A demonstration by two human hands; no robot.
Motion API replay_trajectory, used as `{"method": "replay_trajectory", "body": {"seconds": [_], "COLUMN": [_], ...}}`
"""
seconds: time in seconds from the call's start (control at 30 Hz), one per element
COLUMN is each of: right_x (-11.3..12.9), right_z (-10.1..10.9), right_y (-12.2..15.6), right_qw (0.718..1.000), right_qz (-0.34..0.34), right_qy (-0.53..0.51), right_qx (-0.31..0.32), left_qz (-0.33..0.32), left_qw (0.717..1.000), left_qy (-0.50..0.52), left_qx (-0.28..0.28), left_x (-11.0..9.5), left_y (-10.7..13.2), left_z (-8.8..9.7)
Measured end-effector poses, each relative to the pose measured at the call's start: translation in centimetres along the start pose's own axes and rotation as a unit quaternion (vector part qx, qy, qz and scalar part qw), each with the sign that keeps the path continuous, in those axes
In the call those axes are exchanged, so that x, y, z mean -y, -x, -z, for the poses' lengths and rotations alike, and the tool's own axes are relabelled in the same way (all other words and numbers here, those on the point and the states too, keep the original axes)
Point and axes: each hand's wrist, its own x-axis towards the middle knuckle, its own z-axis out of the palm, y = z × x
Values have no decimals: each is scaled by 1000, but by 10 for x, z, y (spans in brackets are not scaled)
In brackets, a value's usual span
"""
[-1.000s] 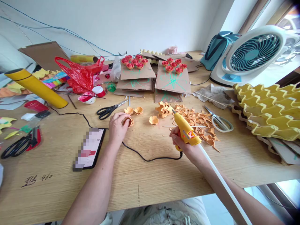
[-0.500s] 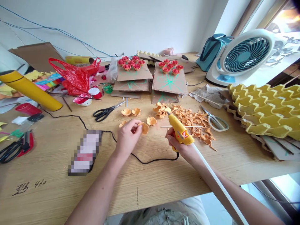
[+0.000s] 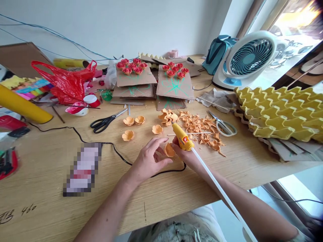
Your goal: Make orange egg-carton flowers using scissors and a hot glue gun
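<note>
My right hand (image 3: 185, 154) grips a yellow hot glue gun (image 3: 182, 137), with a long white glue stick (image 3: 214, 183) running out of its back. An orange petal cup (image 3: 169, 150) sits against the fingers of that hand, its petals curving toward the left. Just beside the cup, my left hand (image 3: 153, 158) has its thumb and fingers apart; whether a fingertip touches the cup I cannot tell. Several finished-looking orange flower cups, one of them (image 3: 157, 129) nearest the gun, lie on the wooden table. A stack of uncut orange cups (image 3: 168, 117) stands behind the nozzle.
Orange scraps (image 3: 202, 124) lie right of the gun, near white-handled scissors (image 3: 225, 127). Black scissors (image 3: 103, 124) and a blurred phone (image 3: 82, 169) are to the left. Red flowers (image 3: 131, 65) stand on cardboard (image 3: 136, 79) behind. Yellow egg trays (image 3: 280, 114) and a fan (image 3: 248, 60) occupy the right.
The petal cup has passed from my left hand's pinch over to my right hand's fingers. My left hand has moved right and its fingers have spread. The view has shifted slightly right.
</note>
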Motion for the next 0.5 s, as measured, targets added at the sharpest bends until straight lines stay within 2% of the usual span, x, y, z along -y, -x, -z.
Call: {"method": "replay_trajectory", "body": {"seconds": [0.13, 0.33, 0.5], "right_x": [1, -4, 2], "right_z": [-1, -2, 3], "right_y": [0, 1, 2], "right_qw": [1000, 1000, 1000], "right_qz": [-3, 8, 24], "right_qy": [16, 15, 3], "right_qx": [-22, -21, -4], "left_qz": [-12, -5, 31], "left_qw": [1000, 996, 994], "left_qy": [-21, -61, -15], "left_qx": [4, -64, -108], "left_x": [3, 3, 1], "left_y": [4, 7, 7], "left_z": [-5, -22, -27]}}
